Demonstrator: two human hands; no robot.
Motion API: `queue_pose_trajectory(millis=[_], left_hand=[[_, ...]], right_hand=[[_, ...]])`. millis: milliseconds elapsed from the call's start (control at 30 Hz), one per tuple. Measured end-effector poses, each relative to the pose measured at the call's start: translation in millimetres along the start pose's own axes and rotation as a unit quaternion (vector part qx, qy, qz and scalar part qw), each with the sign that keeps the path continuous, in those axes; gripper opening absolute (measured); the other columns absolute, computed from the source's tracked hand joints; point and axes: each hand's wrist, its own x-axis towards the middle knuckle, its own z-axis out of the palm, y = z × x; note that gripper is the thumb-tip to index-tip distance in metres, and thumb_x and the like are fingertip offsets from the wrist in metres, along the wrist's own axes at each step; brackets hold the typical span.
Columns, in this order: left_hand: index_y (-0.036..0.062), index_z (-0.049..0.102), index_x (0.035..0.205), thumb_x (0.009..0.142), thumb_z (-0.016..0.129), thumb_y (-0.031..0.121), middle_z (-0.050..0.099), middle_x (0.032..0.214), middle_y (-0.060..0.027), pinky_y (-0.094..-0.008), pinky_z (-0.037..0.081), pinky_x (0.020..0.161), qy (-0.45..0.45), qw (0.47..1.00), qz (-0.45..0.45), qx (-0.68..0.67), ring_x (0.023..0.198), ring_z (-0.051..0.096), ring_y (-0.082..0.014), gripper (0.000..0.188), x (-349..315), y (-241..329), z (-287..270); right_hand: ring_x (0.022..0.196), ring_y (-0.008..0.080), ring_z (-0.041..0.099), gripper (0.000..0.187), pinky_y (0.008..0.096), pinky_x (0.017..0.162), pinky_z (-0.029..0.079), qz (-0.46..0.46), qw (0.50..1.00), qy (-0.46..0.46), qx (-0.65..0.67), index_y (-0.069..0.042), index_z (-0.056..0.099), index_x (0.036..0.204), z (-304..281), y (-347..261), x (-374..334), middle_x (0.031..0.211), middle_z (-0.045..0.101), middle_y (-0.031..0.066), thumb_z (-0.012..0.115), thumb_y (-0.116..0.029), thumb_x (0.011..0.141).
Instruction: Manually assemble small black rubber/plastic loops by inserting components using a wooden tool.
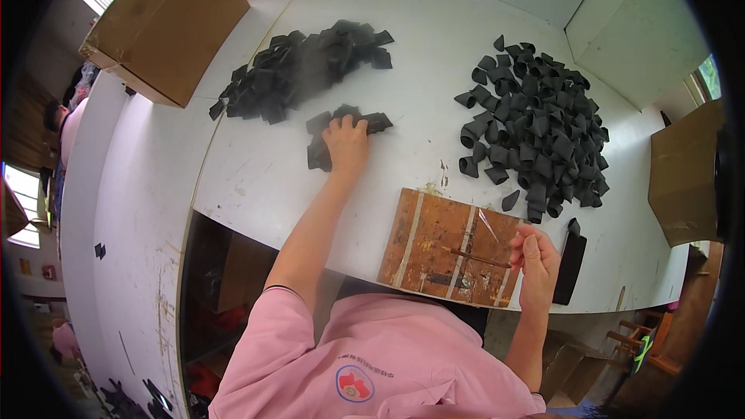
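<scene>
My left hand (347, 143) reaches out over a small cluster of flat black pieces (319, 154). Its fingers curl down onto the cluster, and the piece under the fingertips is partly hidden. At the right edge of a worn wooden board (411, 242) with pale stripes, my right hand (537, 264) is closed on a thin brown stick (479, 257). The stick points left across the board. A slim shiny strip (487, 225) shows above it; what it is I cannot tell.
Flat black pieces form a larger heap (310, 66) at the far left. Rolled, cone-like black pieces make a pile (539, 120) at the right. A long black block (570, 268) lies beside the board. Cardboard boxes stand left (167, 23) and right (683, 174).
</scene>
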Motion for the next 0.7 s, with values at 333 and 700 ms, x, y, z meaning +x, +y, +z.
queue_pose_trajectory(millis=[333,700], left_hand=[[0.0081,0.056,0.103,0.06,0.064,0.004,0.048,0.111,-0.013,-0.044,0.031,0.089,-0.058,0.956,0.245,-0.153,0.109,0.041,-0.0317,0.045,-121,23,-58],[0.0034,0.059,0.075,0.062,0.065,-0.002,0.052,0.078,-0.007,-0.0328,0.04,0.062,0.15,0.935,0.21,-0.244,0.075,0.048,-0.0246,0.015,-135,38,-67]], right_hand=[[0.059,0.0049,0.044,0.02,0.0181,0.051,0.036,0.038,0.992,-0.04,-0.117,0.003,0.055,0.097,1,24,-30,0.074,0.054,0.0018,0.051,-0.014,0.087],[0.062,0.0194,0.054,0.014,0.028,0.057,0.043,-0.075,0.95,-0.105,-0.285,0.002,0.057,0.088,21,24,-51,0.074,0.055,0.0117,0.056,-0.009,0.08]])
